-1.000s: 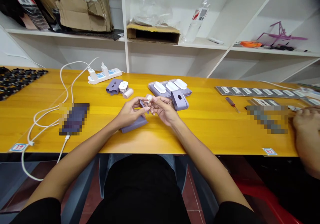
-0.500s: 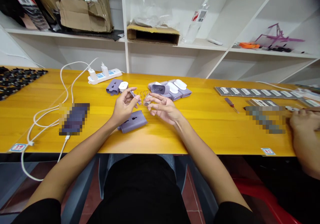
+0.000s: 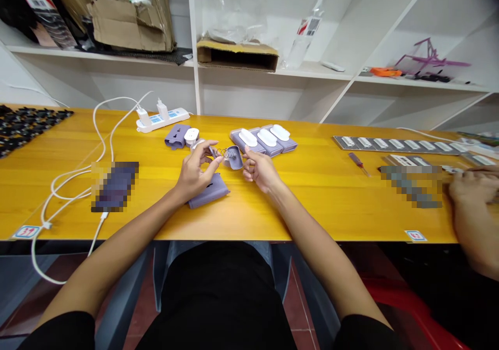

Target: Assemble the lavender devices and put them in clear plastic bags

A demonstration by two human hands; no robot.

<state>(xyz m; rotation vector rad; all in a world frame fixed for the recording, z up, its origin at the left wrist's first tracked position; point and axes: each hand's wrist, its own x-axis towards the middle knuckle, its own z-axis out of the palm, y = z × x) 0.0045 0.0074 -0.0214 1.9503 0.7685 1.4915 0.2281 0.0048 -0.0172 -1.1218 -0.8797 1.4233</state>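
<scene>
My left hand pinches a small purple plastic piece, partly hidden by the fingers. A thin coiled wire spring runs from it toward a hollow purple oval shell. My right hand grips the shell at its right edge between thumb and fingers, its hollow side turned toward the left hand. Below my left hand, a purple housing with dark slots lies on the table. Just behind that hand, a white rounded part shows in part.
Purple housings with white oval tops stand behind my right hand. Another purple housing and white part lie left. A power strip, cables, phone and screwdriver surround. At right is another person's hand.
The purple shell has come down and left, its hollow now facing my left hand. My right hand's fingers have closed on its edge, and the white oval top behind it is uncovered.
</scene>
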